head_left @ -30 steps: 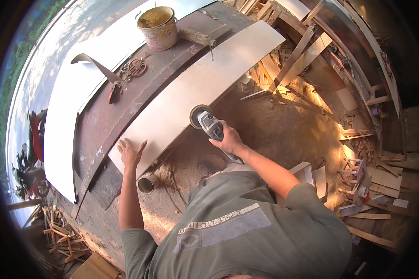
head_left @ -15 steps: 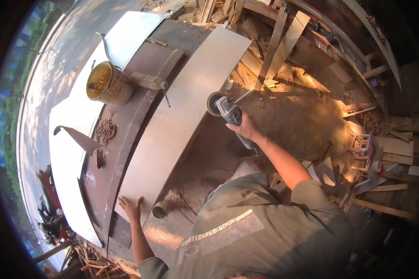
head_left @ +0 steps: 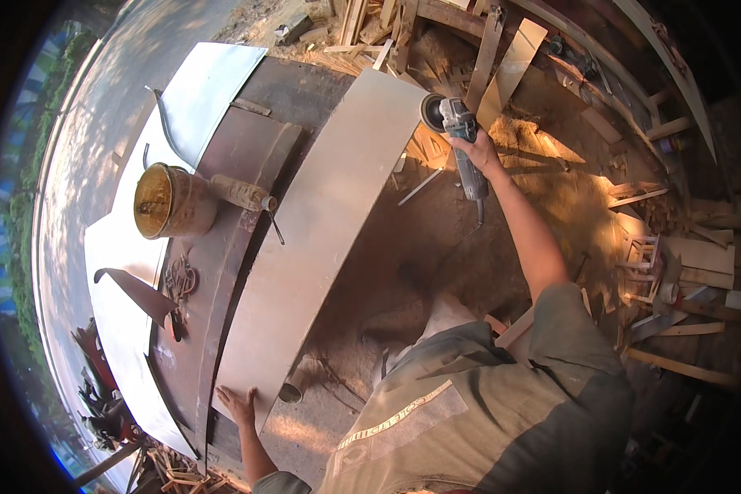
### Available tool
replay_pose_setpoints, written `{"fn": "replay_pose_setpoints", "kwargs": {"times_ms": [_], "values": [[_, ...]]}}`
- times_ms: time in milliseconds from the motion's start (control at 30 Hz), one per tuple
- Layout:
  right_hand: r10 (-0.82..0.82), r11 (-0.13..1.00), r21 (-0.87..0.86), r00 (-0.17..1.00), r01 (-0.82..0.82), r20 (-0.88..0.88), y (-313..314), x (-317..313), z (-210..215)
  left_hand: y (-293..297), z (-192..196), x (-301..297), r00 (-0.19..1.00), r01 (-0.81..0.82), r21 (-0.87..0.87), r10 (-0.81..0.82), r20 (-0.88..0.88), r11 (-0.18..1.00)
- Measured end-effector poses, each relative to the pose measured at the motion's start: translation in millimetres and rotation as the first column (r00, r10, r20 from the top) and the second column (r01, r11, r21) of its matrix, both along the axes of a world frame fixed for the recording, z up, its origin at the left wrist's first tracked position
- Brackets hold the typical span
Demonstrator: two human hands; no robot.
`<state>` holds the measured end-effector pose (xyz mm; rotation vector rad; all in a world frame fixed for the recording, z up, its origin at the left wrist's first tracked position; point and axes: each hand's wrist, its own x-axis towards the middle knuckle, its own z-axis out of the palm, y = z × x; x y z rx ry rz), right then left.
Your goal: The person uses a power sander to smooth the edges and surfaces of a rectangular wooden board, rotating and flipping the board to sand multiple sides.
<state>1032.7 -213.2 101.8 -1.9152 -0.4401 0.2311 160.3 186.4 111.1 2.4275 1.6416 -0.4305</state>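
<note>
My right hand (head_left: pixel 479 152) is wrapped round the body of an angle grinder (head_left: pixel 459 123), whose round disc (head_left: pixel 433 112) is at the right edge of a long pale board (head_left: pixel 329 206), near its far end. Whether the disc touches the edge I cannot tell. At the board's near end my left hand (head_left: pixel 237 405) lies flat on the surface, fingers spread. The board rests lengthwise on a dark, worn workbench (head_left: pixel 198 337). A cord hangs from the grinder's rear end.
Left of the board stand a stained bucket (head_left: pixel 177 202), a dusty bottle (head_left: pixel 243 193) and a handsaw (head_left: pixel 144 296). White sheets (head_left: pixel 111 255) lie along the bench's left side. A can (head_left: pixel 292 391) sits below the board. Wood scraps (head_left: pixel 432 148) and timber offcuts (head_left: pixel 692 329) litter the right.
The grinder, in my right hand, has moved away from me along the board's right edge toward its far end. My left hand stays flat at the near end.
</note>
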Motion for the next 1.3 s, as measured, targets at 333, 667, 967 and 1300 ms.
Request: {"fn": "replay_pose_setpoints", "kwargs": {"times_ms": [333,667,967,1300], "values": [[0.081,0.971,-0.219,0.995,-0.092,-0.057,11,63,56,3,-6,-12,1.0,0.01,0.024,-0.011,0.017,1.0],[0.413,0.729,-0.579,0.909,-0.365,-0.053,62,-68,62,-2,-10,-14,1.0,-0.003,0.092,0.003,0.008,0.996],[0.635,0.54,-0.623,0.76,-0.565,-0.139,117,-288,93,-9,-7,-14,0.989,-0.132,0.088,0.125,0.085,0.987],[0.885,0.173,-0.585,0.386,-0.792,-0.261,185,-579,95,1,-16,-28,0.965,-0.203,0.023,0.196,0.172,0.979]]}}
